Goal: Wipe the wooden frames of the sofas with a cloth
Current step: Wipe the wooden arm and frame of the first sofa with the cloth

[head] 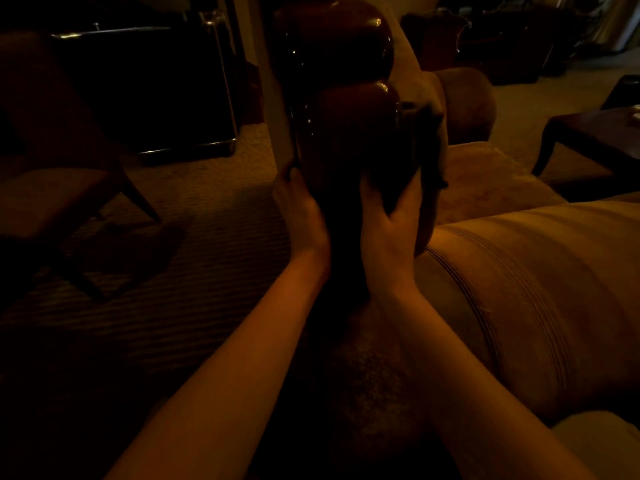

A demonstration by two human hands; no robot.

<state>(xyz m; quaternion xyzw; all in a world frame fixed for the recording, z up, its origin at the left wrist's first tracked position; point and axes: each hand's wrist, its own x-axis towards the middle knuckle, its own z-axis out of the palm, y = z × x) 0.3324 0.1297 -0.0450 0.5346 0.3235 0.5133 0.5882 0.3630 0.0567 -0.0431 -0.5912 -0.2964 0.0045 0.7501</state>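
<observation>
Here we are looking down a dim room at the carved wooden frame [349, 109] of a sofa — 2 glossy, rounded lobes stacked one above the other, running away from us and upward in the head view. Its long axis points roughly straight ahead of the forearms, so any stroke along it would go away from the body or back toward it.

The right hand [388, 223] is the nearer one to the work. It lies against the near end of the lower lobe, thumb spread to the inner side and fingers wrapped over a dark cloth [427, 147], which drapes up and to the right along the edge where wood meets upholstery. We judge that the hand holds the cloth pressed to the wood, though the gloom hides how much fabric lies under the palm.

The left hand [299, 202] sits on the opposite flank of the same lobe, fingers extended up along the dark wood near a pale upright strip [273, 98]. It seems to steady rather than grasp; we cannot tell whether its fingertips curl round anything.

Both forearms reach forward nearly parallel, wrists straight. The sofa's tan cushion [519, 271] lies just right of the right wrist, and patterned carpet [207, 220] spreads to the left.

We judge the wiping is in progress on this lobe, with the upper lobe ahead of the cloth.
</observation>
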